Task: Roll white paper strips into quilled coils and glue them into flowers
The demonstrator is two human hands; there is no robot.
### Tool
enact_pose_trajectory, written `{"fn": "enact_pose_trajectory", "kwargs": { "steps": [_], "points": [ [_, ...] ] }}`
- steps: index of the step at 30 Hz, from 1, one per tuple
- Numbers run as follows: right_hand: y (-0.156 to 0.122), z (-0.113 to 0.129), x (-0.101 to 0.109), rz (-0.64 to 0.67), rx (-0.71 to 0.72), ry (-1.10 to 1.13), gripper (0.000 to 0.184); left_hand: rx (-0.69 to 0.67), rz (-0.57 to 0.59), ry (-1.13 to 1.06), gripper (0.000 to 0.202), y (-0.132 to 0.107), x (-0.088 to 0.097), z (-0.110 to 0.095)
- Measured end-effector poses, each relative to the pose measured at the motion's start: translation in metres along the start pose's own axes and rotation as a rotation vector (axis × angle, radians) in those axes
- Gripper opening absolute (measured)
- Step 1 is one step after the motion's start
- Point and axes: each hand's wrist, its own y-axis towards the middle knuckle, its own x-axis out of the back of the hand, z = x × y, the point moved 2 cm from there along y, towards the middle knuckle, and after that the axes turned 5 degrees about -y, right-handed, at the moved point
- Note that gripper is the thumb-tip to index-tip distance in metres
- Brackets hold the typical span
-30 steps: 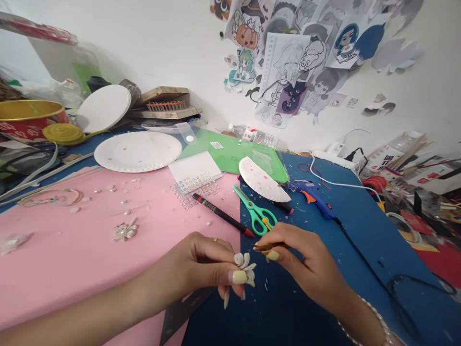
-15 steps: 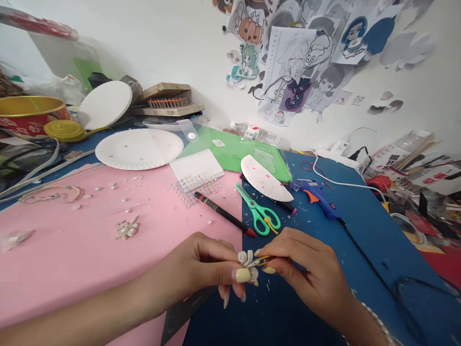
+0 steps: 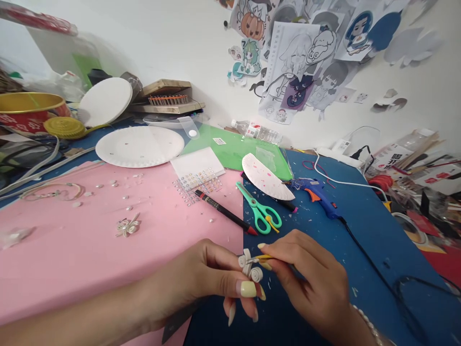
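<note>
Between the thumb and fingers of my left hand (image 3: 216, 276) is a small white ornament of coiled strips (image 3: 248, 266), with round spirals on it. My right hand (image 3: 306, 269) pinches yellow tweezers (image 3: 264, 257), whose silvery tips touch the upper part of the ornament. Most of the tweezers is hidden by my right fingers. Just beyond my hands are green-handled scissors (image 3: 260, 211) and a black marker with a red end (image 3: 226, 211). On the pink sheet to the left lies another white looped ornament with a bead in it (image 3: 127, 226).
A blue hot glue gun (image 3: 320, 197) lies at the right, its black cord curving toward the front. Behind are a cut paper-plate piece (image 3: 268, 177), a rhinestone sheet (image 3: 197, 185) and a white paper plate (image 3: 140, 146). Small beads (image 3: 125, 197) dot the pink sheet (image 3: 90, 254).
My left hand has turned and tilted the ornament so its spirals face more toward me. The tweezer tips have shifted slightly left onto its upper part. The view has moved a little.
</note>
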Motion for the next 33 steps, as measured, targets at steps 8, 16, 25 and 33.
{"fn": "enact_pose_trajectory", "kwargs": {
  "steps": [8,16,25,33],
  "points": [
    [-0.001,0.002,0.002,-0.032,0.074,-0.109,0.013,-0.028,-0.005,-0.047,0.010,-0.001,-0.002,0.003],
    [0.001,-0.005,0.000,0.050,0.023,0.001,0.010,-0.007,-0.039,-0.002,0.010,0.000,0.000,-0.001],
    [-0.001,0.004,0.002,-0.034,0.123,-0.178,0.014,0.005,-0.032,-0.004,0.011,0.001,-0.001,-0.001],
    [0.003,-0.010,0.010,0.120,-0.062,0.198,0.013,-0.056,-0.063,0.206,0.004,-0.002,0.006,-0.012]
  ]
}}
